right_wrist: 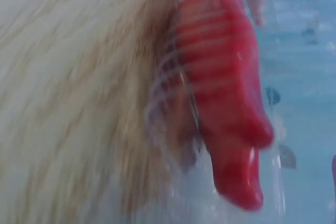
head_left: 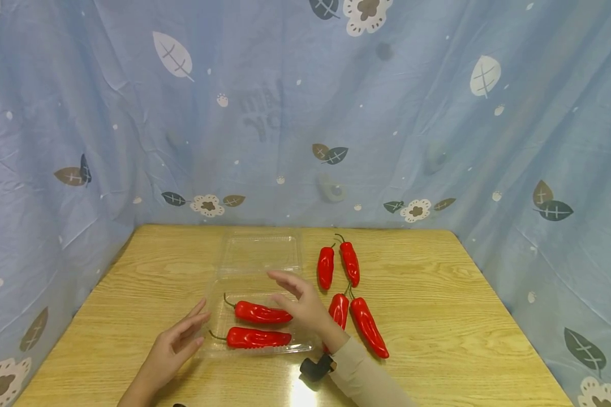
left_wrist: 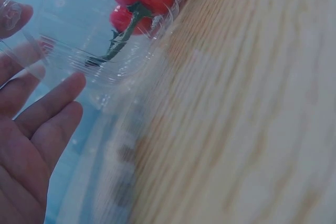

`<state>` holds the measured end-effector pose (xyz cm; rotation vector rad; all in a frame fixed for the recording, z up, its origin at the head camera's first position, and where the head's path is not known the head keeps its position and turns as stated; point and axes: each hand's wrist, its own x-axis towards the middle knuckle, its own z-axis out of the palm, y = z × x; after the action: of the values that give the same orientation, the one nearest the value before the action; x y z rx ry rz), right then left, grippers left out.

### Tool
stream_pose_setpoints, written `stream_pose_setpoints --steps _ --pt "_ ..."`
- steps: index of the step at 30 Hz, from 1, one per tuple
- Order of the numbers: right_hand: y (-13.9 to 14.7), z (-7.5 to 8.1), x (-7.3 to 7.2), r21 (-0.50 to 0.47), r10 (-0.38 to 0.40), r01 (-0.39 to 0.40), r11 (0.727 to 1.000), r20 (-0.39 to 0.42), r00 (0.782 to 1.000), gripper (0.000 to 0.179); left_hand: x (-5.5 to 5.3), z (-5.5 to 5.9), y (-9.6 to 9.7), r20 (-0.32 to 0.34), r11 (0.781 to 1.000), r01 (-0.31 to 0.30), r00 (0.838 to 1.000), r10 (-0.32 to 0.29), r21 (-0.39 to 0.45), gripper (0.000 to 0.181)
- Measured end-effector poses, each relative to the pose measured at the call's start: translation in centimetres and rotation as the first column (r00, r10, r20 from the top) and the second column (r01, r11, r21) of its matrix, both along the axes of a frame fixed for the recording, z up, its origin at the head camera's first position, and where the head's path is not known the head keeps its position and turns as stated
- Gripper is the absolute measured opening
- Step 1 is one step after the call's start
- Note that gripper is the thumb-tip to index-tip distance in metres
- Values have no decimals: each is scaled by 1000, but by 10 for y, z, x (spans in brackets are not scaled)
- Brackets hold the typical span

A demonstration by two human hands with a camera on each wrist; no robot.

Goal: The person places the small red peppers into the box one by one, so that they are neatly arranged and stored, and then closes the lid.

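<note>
A clear plastic clamshell box (head_left: 254, 353) lies unfolded on the table, its lid (head_left: 259, 252) laid back behind it. Inside the tray are two red peppers with green stems, a rear pepper (head_left: 262, 312) and a front pepper (head_left: 258, 338), side by side. Beside the tray's left end is my left hand (head_left: 172, 347), fingers loosely extended and holding nothing; the left wrist view shows its fingers by the clear wall. My right hand (head_left: 308, 305) hovers over the tray's right end with fingers spread, nothing in its grasp. In the blurred right wrist view, the peppers (right_wrist: 226, 77) show through the plastic.
Several more red peppers lie right of the box: two at the back, including one pepper (head_left: 350, 264), and two nearer, including another pepper (head_left: 369, 328) and one partly behind my right wrist. A blue patterned curtain (head_left: 285, 113) surrounds the wooden table (head_left: 438, 316).
</note>
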<state>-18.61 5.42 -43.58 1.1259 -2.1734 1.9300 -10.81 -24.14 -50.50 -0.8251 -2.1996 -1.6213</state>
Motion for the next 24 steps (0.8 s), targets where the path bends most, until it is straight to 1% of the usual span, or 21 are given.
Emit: stream_pose_setpoints --steps 2,4,6,10,16,21,24 --pt "5 8 4 -1 -6 6 1000 7 1000 41 0 -1 -1 -3 1000 4 1000 -4 2 44" --pt "11 9 4 -8 -21 21 1000 -1 1000 41 0 -1 -1 -6 1000 7 1000 -7 7 43" --pt "18 8 4 -4 -45 45 999 -26 999 40 -1 -1 -1 -7 1000 12 1000 -12 13 43" --pt "34 1 3 2 -101 101 995 -39 994 41 0 0 -1 -4 1000 20 1000 -19 12 44" --pt "57 -19 -5 44 -188 187 981 17 982 42 0 0 -1 -7 999 22 1000 -22 24 44" --pt "74 -22 -2 48 -231 227 973 87 969 43 -1 0 -1 0 999 30 1000 -30 22 44" --pt "86 -23 1 58 -261 257 965 88 961 43 -1 0 -2 3 1000 24 1000 -24 11 44"
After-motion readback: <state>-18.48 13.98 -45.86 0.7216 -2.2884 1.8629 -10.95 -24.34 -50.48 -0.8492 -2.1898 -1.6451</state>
